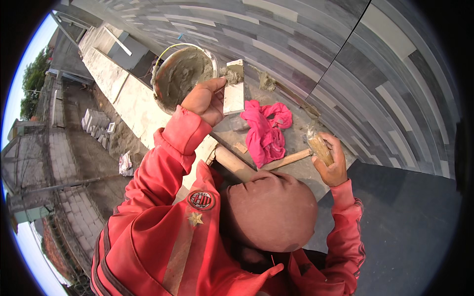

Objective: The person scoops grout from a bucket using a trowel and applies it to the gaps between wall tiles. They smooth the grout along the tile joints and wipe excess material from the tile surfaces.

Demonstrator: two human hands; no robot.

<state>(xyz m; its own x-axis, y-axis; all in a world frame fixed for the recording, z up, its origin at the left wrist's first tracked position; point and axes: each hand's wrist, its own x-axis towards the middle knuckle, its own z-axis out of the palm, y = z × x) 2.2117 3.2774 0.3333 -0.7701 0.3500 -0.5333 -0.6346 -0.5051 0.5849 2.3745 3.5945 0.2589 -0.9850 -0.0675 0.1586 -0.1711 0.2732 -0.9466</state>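
Observation:
My left hand (pixel 205 101) is raised and grips a white rectangular tile piece (pixel 234 96) by its left edge. Grey mortar is smeared on the piece's top end. Just left of that hand stands a round metal bucket (pixel 213 58) holding wet grey mortar (pixel 178 76). My right hand (pixel 332 162) is closed around the brown head of a tool (pixel 320 147). Its wooden handle (pixel 289 159) runs left across the ledge. Between the hands lies a crumpled pink cloth (pixel 266 130).
A wall of grey striped tiles (pixel 316 44) rises behind the concrete ledge (pixel 296 133), with mortar lumps (pixel 266 81) at its foot. A dark panel (pixel 410 217) lies at the right. At the left is a long drop to a street and stacked blocks (pixel 96 123).

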